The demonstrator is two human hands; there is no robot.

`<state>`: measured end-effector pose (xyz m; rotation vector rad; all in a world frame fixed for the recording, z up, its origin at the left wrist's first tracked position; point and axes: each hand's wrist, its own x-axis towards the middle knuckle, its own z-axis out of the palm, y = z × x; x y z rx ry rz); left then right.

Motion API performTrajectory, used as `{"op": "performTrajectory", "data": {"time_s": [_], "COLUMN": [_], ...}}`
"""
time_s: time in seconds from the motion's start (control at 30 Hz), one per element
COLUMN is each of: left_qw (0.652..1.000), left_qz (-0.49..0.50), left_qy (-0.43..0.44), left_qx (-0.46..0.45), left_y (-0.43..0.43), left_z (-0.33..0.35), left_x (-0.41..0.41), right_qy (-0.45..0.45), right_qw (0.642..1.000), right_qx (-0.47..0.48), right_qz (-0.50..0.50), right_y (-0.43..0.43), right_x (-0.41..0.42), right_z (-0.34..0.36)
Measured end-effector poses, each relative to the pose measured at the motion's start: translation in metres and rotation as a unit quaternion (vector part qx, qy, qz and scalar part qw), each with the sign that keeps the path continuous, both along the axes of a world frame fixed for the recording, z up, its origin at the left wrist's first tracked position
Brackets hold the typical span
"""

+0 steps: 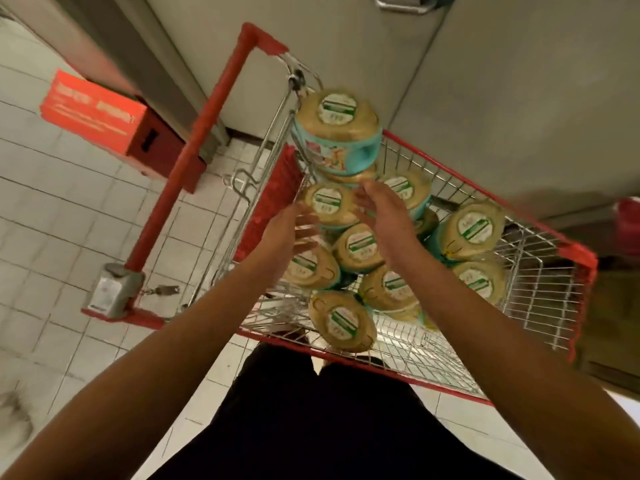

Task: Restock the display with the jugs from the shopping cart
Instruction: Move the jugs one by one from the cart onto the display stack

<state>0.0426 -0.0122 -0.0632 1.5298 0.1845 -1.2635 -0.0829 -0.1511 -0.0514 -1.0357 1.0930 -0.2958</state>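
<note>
White tiled floor [52, 209] runs below a grey wall [502, 98]. A tan-lidded plastic jug with a teal wrap [327, 202] stands upright with its lid facing up. It sits between both hands and just past the fingertips, at the handle end of the red-framed wire shopping cart [485, 174]. More such jugs crowd round it, and one is stacked higher behind [337, 116]. The left hand [294, 233] and right hand [384, 216] are spread with fingers straight, holding nothing. Motion blur hides whether either touches the jug. The next move is probably a grasp from both sides.
</note>
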Motion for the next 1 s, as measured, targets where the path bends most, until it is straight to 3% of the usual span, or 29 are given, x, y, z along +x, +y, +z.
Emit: {"op": "performTrajectory", "data": {"time_s": [0.13,0.37,0.47,0.73,0.87,1.0], "left_qw": [0.995,0.994,0.992,0.979,0.971,0.958], "left_qz": [0.026,-0.029,0.009,0.065,-0.012,-0.161], "left_qy": [0.098,0.100,0.120,0.187,0.228,0.235], "left_qx": [-0.008,0.029,0.036,-0.054,-0.065,-0.037], "left_y": [-0.041,-0.097,-0.111,-0.118,-0.105,-0.083], "left_z": [-0.033,-0.066,-0.074,-0.092,-0.083,-0.063], "left_x": [0.045,0.076,0.080,0.080,0.061,0.026], "right_qy": [-0.052,-0.063,-0.039,-0.073,-0.079,-0.072], "right_qw": [0.991,0.946,0.940,0.917,0.906,0.905], "right_qx": [0.074,0.135,0.128,0.140,0.143,0.115], "right_qz": [-0.096,-0.288,-0.315,-0.367,-0.390,-0.404], "right_y": [-0.028,-0.049,-0.052,-0.027,0.007,0.044], "right_x": [0.066,0.137,0.147,0.111,0.062,-0.001], "right_z": [-0.004,-0.029,-0.039,-0.025,0.006,0.033]}}
